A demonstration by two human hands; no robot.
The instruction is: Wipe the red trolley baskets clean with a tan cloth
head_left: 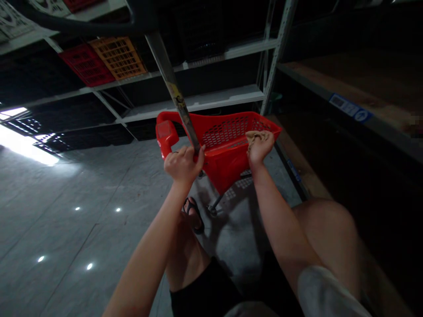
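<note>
A red plastic shopping cart (228,169) with perforated basket walls stands on the floor in front of me. My left hand (185,164) is closed on its near edge, at the foot of the grey metal handle post (172,83). A crumpled tan cloth (254,135) is bunched in my right hand (261,147), which rests at the basket's rim on the right side. The cloth's lower part is hidden by my fingers. Overhead, the cart's dark handle (99,25) crosses the upper left of the view.
Metal shelving (198,102) holds dark crates, a red crate (86,64) and a yellow crate (118,57). To the right runs a low wooden-topped shelf (307,81) with a blue label (350,108). My sandalled foot (193,213) is beside a cart wheel (212,211) on grey flooring.
</note>
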